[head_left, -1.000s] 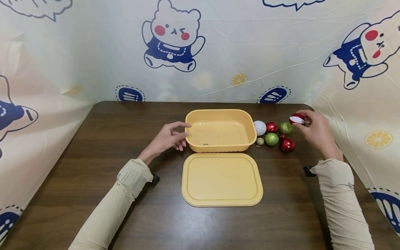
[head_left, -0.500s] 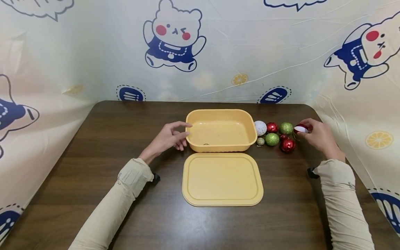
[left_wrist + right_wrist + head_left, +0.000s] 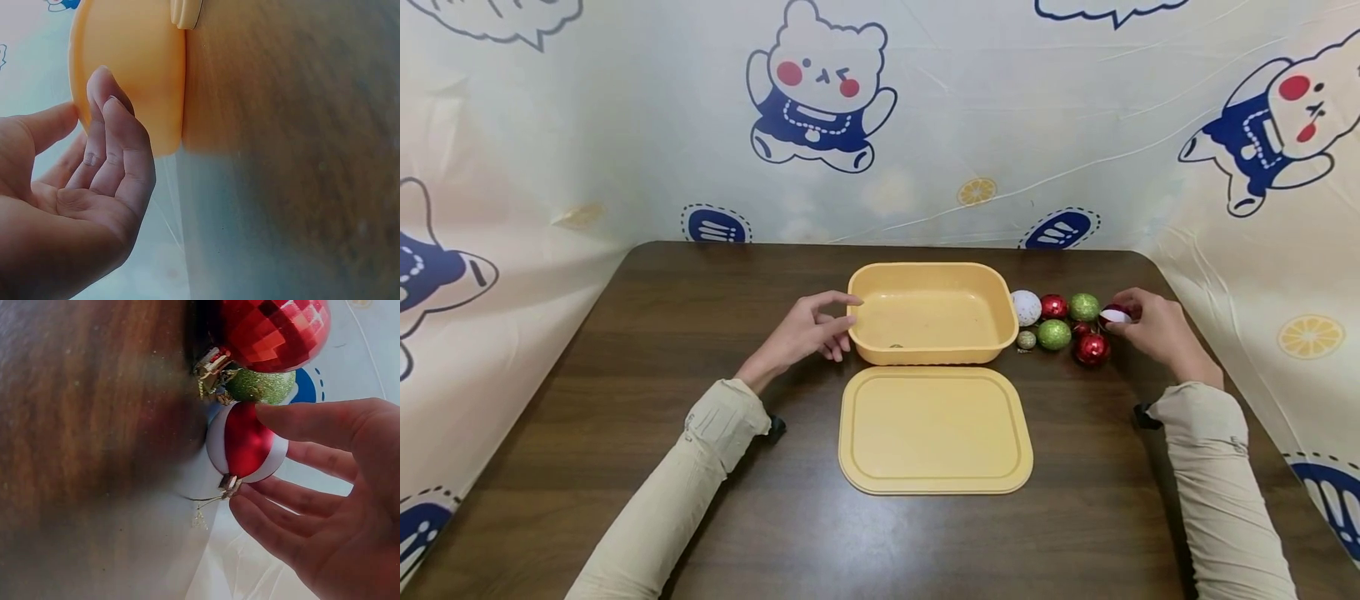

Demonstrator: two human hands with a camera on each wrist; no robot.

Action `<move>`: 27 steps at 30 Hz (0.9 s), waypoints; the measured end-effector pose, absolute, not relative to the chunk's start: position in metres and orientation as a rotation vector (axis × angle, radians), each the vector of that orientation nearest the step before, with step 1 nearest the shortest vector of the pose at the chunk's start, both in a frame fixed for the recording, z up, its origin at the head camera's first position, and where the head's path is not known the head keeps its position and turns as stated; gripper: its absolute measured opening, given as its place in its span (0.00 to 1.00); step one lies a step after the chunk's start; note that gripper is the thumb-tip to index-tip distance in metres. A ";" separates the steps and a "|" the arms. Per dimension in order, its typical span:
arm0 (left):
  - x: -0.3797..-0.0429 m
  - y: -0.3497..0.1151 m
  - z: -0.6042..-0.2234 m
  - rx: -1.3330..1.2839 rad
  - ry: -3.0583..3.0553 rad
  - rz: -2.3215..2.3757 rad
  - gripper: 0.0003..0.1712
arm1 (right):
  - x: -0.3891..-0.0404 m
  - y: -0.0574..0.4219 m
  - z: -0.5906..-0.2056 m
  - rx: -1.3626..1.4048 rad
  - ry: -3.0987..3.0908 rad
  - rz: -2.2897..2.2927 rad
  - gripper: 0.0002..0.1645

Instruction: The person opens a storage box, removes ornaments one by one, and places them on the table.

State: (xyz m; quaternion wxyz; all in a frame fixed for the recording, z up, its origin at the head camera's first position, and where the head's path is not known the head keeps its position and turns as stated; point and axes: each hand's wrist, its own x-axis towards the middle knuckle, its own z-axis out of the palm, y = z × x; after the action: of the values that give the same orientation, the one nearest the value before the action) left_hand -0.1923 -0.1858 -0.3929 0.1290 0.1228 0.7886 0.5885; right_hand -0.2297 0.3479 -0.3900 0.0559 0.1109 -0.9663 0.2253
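Note:
My right hand (image 3: 1161,329) holds a red-and-white striped Christmas bauble (image 3: 1115,317) between thumb and fingers, at the right end of a group of baubles. The right wrist view shows the thumb on the red stripe of this bauble (image 3: 247,440) and the fingers beneath its gold cap. A red faceted bauble (image 3: 1091,350) and a green glitter bauble (image 3: 1084,307) lie just beside it. My left hand (image 3: 805,333) touches the left rim of a yellow plastic box (image 3: 932,357). Its thumb rests at the rim in the left wrist view, the other fingers loosely bent beside the outer wall.
A flat yellow lid (image 3: 936,433) lies in front of the box. Between box and right hand lie a white speckled bauble (image 3: 1026,307), another red bauble (image 3: 1054,307), another green one (image 3: 1054,335) and a small gold one (image 3: 1026,340). A printed curtain (image 3: 940,125) hangs behind the dark wooden table (image 3: 700,283).
My right hand has brought the striped bauble down to the table and then slightly left, against the other baubles. The left hand has stayed at the box rim.

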 end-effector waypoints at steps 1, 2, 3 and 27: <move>-0.192 -0.186 -0.393 0.359 2.294 1.707 0.21 | -0.229 0.348 -0.389 0.332 -2.945 0.684 0.26; -0.192 -0.186 -0.393 0.361 2.294 1.704 0.21 | -0.229 0.348 -0.389 0.327 -2.959 0.684 0.27; -0.192 -0.186 -0.394 0.364 2.294 1.701 0.22 | -0.229 0.348 -0.388 0.323 -2.974 0.681 0.27; -0.187 -0.190 -0.389 0.413 2.542 1.517 0.33 | -0.220 0.350 -0.371 0.332 -3.063 0.721 0.29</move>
State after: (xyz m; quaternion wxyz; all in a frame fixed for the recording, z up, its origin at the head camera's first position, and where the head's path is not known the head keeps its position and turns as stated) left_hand -0.1874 -0.1898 -0.3886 0.0761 0.1378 0.8480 0.5061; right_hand -0.2197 0.3502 -0.3707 -0.0114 0.1049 -0.9680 0.2278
